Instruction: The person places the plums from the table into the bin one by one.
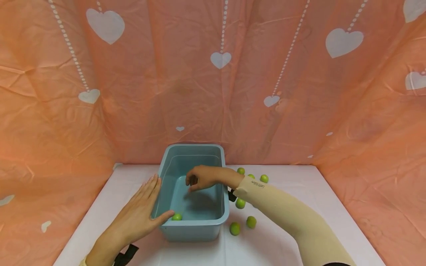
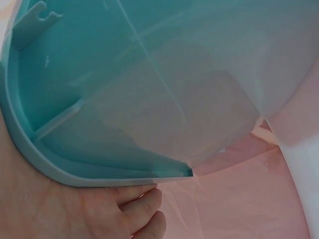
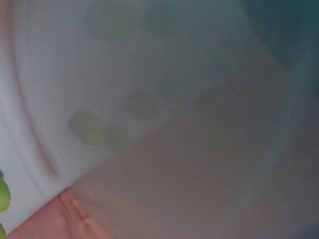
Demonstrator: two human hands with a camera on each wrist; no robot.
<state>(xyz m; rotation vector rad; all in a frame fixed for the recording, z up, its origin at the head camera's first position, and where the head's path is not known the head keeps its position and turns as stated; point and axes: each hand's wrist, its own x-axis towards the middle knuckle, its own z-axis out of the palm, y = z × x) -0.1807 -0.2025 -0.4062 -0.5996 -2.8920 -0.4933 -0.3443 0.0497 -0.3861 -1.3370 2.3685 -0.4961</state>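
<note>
Limes (image 1: 235,228) beside blue bin (image 1: 193,222), sleeve (image 1: 283,210) reading "Let's Slim"

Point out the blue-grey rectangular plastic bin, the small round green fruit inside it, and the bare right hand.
Blue-grey rectangular plastic bin (image 1: 199,222): head view, near rim.
Small round green fruit (image 1: 177,217): head view, visible upper part.
Right hand (image 1: 205,177): head view, back of the hand.

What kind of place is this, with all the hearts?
Maybe a small, screened-off work booth: orange heart-print sheeting hangs behind and beside a white-covered table, and a blue-gray plastic tub stands on it.
</note>
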